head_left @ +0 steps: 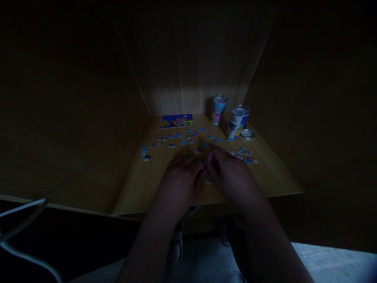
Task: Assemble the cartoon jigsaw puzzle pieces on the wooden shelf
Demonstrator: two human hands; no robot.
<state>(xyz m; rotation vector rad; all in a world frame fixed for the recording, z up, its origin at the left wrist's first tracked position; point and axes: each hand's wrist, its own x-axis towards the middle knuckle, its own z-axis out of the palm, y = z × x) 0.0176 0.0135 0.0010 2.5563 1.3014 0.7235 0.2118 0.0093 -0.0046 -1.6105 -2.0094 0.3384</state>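
My left hand (184, 173) and my right hand (228, 171) rest close together on the wooden desk (138, 188), fingertips meeting over a few puzzle pieces (208, 180) that are mostly hidden beneath them. Both hands have their fingers curled and pressed together. Loose jigsaw pieces (176, 139) are scattered beyond my hands, with a denser heap (244, 154) to the right. The scene is very dark, so what the fingers pinch is unclear.
A colourful cartoon picture card (176, 120) lies at the back of the desk. Two printed cans (218, 109) (238, 121) stand at the back right, with a round lid (247, 134) beside them. Wooden side walls enclose the desk. Cables (23, 220) hang at lower left.
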